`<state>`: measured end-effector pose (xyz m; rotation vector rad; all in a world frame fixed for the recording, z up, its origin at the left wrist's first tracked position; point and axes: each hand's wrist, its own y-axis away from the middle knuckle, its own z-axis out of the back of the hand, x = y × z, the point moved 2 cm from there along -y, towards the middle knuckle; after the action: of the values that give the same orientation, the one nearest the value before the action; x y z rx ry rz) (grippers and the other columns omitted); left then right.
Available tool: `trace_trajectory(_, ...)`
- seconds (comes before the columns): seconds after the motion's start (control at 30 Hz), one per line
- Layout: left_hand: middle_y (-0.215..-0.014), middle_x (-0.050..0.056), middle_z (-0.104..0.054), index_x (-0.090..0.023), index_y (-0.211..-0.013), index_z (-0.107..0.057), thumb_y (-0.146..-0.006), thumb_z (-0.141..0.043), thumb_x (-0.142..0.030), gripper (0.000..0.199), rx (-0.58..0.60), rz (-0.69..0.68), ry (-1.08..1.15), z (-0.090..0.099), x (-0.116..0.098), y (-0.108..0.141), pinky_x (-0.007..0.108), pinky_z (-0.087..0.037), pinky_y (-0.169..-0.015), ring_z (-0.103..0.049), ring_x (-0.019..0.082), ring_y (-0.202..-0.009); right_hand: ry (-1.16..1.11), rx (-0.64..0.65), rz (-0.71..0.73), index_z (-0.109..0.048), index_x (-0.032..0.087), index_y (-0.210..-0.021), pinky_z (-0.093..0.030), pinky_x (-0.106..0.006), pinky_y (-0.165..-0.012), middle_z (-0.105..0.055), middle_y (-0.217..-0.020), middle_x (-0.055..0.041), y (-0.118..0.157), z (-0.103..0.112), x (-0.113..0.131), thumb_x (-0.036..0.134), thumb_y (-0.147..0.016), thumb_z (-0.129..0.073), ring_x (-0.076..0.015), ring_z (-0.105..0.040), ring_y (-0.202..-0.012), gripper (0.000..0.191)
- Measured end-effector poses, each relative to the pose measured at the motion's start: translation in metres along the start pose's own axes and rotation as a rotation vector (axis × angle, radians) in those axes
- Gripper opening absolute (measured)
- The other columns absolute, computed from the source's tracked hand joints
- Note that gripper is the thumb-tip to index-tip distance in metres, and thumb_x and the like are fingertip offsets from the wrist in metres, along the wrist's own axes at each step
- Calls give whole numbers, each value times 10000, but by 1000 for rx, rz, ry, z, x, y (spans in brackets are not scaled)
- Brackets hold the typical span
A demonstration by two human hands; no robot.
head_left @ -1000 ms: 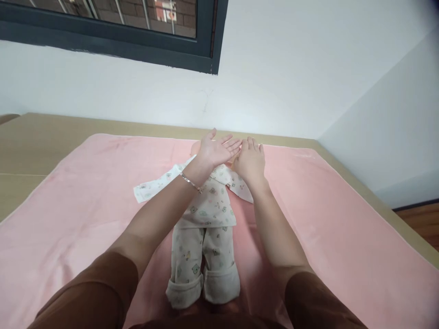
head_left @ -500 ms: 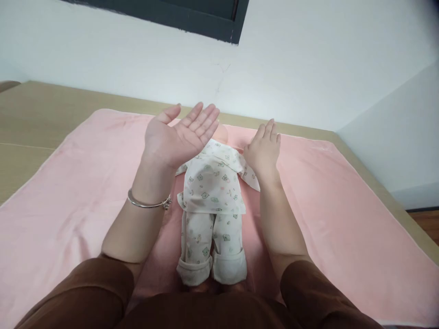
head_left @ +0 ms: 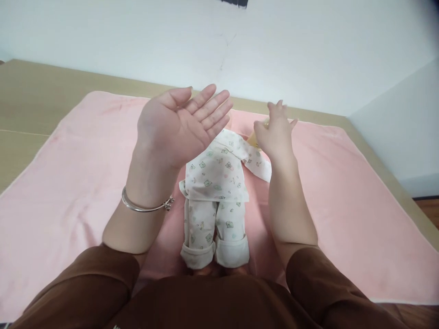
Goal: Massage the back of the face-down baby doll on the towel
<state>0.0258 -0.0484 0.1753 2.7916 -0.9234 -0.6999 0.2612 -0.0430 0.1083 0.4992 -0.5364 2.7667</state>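
In the head view, the left hand (head_left: 178, 130) is held raised over the upper body of the doll (head_left: 216, 176), with the palm turned up toward the camera. Its grip is opened flat: the four fingers are extended toward the upper right with slight gaps, and the thumb is laid out above the palm. Nothing is held in it. The left forearm is slanted inward, and a silver bracelet (head_left: 147, 209) is worn near the wrist.

The right hand (head_left: 277, 135) is extended forward with its back shown. Its grip is spread, the thumb and fingers being parted; whether the yellow item (head_left: 254, 140) partly hidden behind it is touched cannot be told. The right forearm is carried beside the doll's outstretched sleeve (head_left: 259, 167).

The doll is laid between the forearms on a pink cloth (head_left: 343, 205) spread over the tabletop (head_left: 51, 87). A printed shirt and trousers with turned-up cuffs (head_left: 232, 252) are worn by it; its head is mostly hidden.
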Motion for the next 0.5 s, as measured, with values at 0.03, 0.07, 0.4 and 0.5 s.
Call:
trace_trajectory(0.03,-1510,91,-572,-183,-1547,-400,-1050,-282,-285,520,-6,5,-20,-1,3,0,418,-477,-1154,-497,287,-1440,-44,-2,35,-326,201,-1575,-74,-772,-1211,-223,-1704,-162,5,5,6,277,-922,-418,-356,-142,-1606,664)
trace_trajectory(0.07,-1529,89,-556,-190,-1558,-385,-1051,-285,-279,524,-16,12,-40,-2,6,0,418,-457,-1172,-482,280,-1451,-84,-6,84,-330,219,-1579,-86,-736,-1237,-249,-1701,-139,12,10,14,288,-945,-401,-335,-170,-1603,642)
trace_trajectory(0.4,-1505,98,-579,-133,-1558,-420,-1064,-118,-622,758,217,64,-92,-14,23,16,432,-513,-1086,-342,326,-1503,-79,22,622,-256,13,-1598,-111,-500,-1335,-158,-1719,-183,102,36,106,417,-1044,-358,-297,0,-1617,692)
trace_trajectory(0.5,-1463,106,-610,-98,-1551,-418,-1067,-78,-609,782,215,-52,-188,-15,27,14,362,-455,-1104,-291,262,-1510,-71,-55,720,-278,-40,-1567,-103,-463,-1342,-242,-1688,-219,120,34,116,504,-1010,-405,-295,-13,-1618,788)
